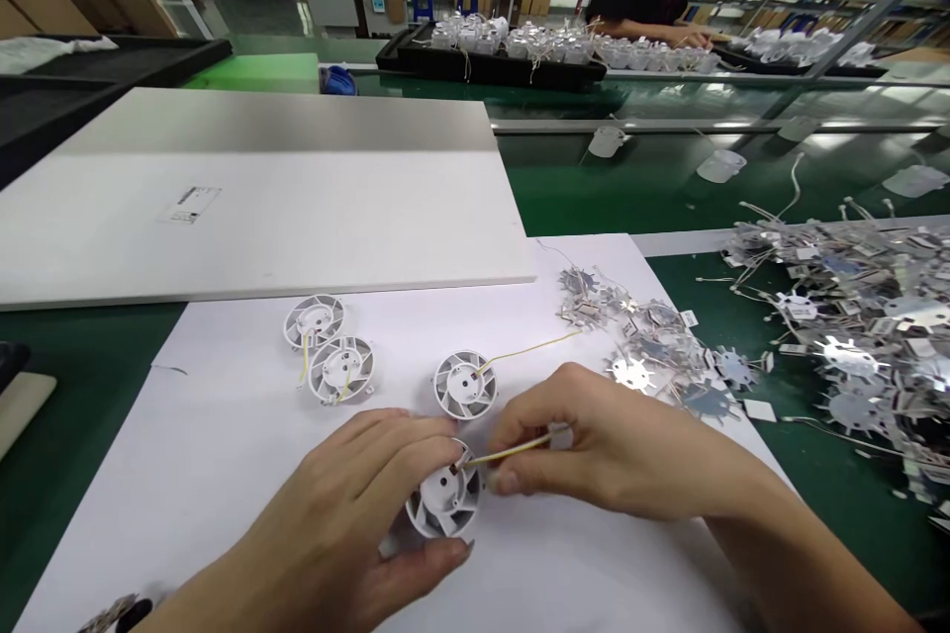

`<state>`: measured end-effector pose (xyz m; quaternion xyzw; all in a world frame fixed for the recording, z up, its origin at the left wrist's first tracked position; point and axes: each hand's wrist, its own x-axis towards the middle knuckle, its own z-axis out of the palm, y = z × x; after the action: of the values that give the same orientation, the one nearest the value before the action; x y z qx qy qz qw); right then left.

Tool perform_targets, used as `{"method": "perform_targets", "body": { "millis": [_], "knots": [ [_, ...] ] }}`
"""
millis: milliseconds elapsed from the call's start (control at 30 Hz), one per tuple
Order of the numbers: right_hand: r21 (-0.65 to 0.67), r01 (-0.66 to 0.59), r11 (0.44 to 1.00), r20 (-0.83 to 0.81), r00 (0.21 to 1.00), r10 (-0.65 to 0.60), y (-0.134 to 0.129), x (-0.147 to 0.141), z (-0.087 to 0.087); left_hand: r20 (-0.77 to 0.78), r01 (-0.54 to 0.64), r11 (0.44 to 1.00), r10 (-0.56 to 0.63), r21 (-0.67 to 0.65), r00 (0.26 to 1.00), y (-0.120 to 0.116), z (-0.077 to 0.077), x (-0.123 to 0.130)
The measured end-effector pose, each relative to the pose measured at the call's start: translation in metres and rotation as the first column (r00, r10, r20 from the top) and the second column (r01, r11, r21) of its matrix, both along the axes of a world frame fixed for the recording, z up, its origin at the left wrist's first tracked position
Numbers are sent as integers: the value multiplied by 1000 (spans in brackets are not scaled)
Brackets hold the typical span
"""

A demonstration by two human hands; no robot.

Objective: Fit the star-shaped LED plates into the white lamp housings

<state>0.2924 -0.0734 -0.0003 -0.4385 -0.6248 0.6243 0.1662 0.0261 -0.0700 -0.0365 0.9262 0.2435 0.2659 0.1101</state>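
Observation:
A round white spoked part [443, 493] lies on the white sheet [244, 475], with my left hand [371, 499] curved round its left side, fingertips on its rim. From its centre a thin yellow-and-white wire [512, 451] runs right into my right hand [568, 445], pinched between thumb and fingers. Just above sits a second spoked part [465, 385], its wire stretching to the upper right. Two more, one [314, 320] touching the other [342, 369], rest farther left.
A large white board [297, 208] covers the back left. Silvery star-shaped plates with wires [853, 346] are heaped on the right. Beyond, white cups fill a black tray [490, 67] near another person's hand [690, 36]. A dark tool [123, 613] lies at bottom left.

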Motion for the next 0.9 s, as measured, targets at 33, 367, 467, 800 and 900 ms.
{"method": "perform_targets", "body": {
  "millis": [33, 367, 467, 800, 900],
  "knots": [
    [40, -13, 999, 13, 1000, 13, -1, -3, -1, -11, 13, 1000, -13, -4, 1000, 1, 2, -1],
    [506, -136, 852, 232, 972, 17, -5, -12, -7, -23, 49, 998, -50, -44, 998, 1, 1, -4],
    [357, -93, 929, 313, 949, -25, -5, -17, -5, -27, 50, 997, -52, -50, 998, 2, 2, -6],
    [107, -48, 993, 456, 890, -6, -4, -23, -11, -97, 198, 978, -203, -59, 974, 9, 6, -15],
    [70, 56, 996, 411, 908, -80, -1, -13, -14, -130, 235, 972, -236, -23, 963, 11, 9, -17]
  ]
}}
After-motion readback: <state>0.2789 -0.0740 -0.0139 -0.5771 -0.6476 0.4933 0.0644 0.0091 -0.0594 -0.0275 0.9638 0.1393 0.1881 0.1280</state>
